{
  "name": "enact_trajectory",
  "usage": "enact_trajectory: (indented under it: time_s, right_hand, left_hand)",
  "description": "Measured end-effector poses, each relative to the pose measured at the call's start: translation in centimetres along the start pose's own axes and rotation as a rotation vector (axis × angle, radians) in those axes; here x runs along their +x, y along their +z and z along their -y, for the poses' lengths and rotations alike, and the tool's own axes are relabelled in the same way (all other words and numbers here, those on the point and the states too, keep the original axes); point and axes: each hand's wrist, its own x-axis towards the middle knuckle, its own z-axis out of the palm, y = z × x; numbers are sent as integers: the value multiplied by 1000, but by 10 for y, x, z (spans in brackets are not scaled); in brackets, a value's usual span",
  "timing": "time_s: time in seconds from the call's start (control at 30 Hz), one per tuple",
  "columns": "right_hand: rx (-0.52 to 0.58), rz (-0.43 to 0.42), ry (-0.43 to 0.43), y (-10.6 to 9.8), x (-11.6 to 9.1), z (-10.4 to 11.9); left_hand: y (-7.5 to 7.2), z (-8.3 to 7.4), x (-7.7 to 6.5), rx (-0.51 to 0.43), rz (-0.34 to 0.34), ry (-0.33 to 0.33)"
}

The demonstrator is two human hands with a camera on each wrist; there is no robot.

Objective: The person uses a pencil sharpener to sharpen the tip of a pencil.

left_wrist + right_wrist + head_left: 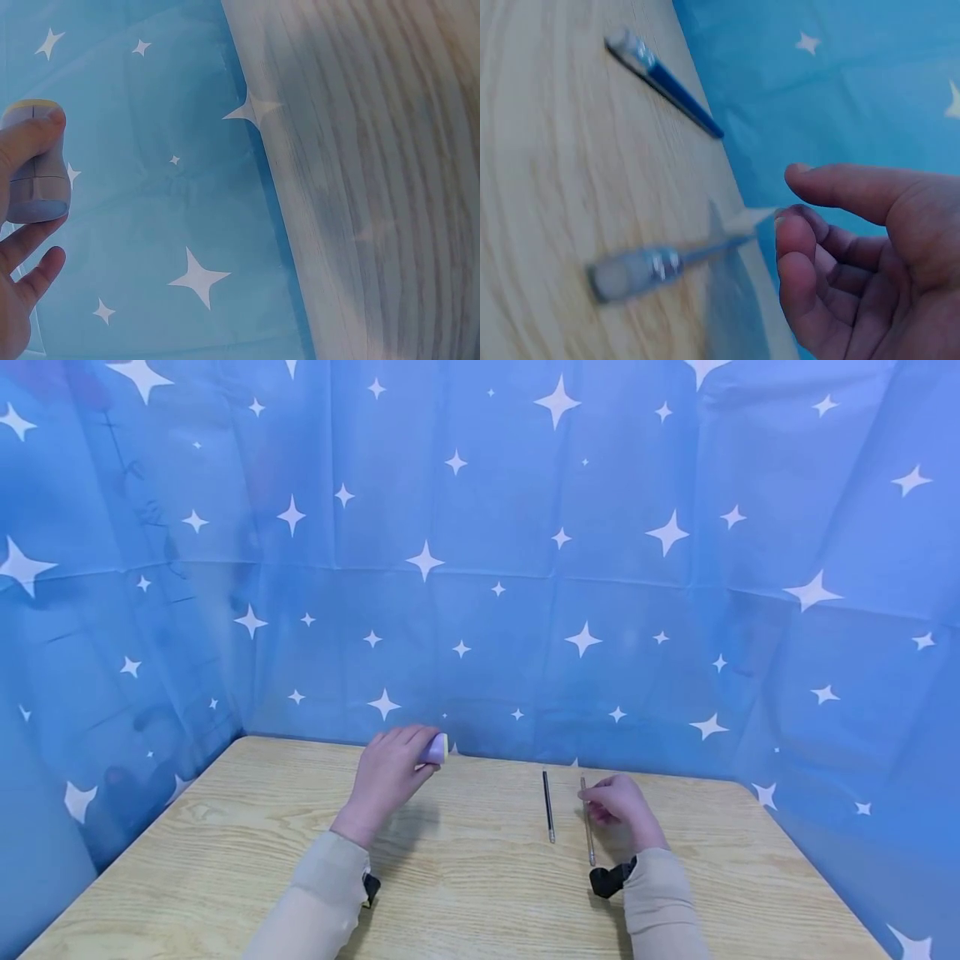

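Observation:
In the head view my left hand (392, 770) grips a small lilac cylinder-shaped object (433, 750) with a yellow rim, above the table's far edge. The left wrist view shows this object (39, 176) narrowing at the middle, with seam lines and thumb and fingers around it. My right hand (618, 803) is over a light brown pencil (588, 837). In the right wrist view the thumb stands apart from the bent fingers, with a gap between; the pencil (641, 276) lies beside the fingertips. A dark pencil (548, 806) lies left of it on the table.
The wood-grain table (480, 902) meets a blue curtain (510, 652) with white stars at its back and sides. Black wrist devices, including the right one (609, 880), sit by the sleeve cuffs.

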Motion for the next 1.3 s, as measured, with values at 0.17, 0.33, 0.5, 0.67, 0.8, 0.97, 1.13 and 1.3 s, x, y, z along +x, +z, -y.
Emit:
enact_trajectory:
  time_s: [0.17, 0.33, 0.5, 0.67, 0.8, 0.97, 1.13, 1.3]
  right_hand:
    - [85, 35, 54, -5, -2, -11]
    - [93, 53, 104, -5, -3, -17]
    - [56, 56, 124, -5, -4, -20]
    - [-21, 41, 108, -2, -3, -19]
    - [-74, 17, 93, 0, -2, -19]
    - [-83, 0, 93, 3, 1, -20]
    - [-132, -25, 87, 4, 1, -20]
    - [-132, -37, 65, 4, 0, -19]
  left_hand:
    - [0, 0, 0, -3, -1, -4]
    - [-2, -1, 0, 0, -11, 1]
    - [-2, -2, 0, -4, -19, 7]
    - [-3, -3, 1, -12, -20, 7]
    - [-3, -3, 0, -12, -21, 6]
    - [-2, -2, -1, -13, -21, 8]
    - [-2, -2, -1, -14, -26, 8]
    - [-2, -2, 0, -10, -22, 3]
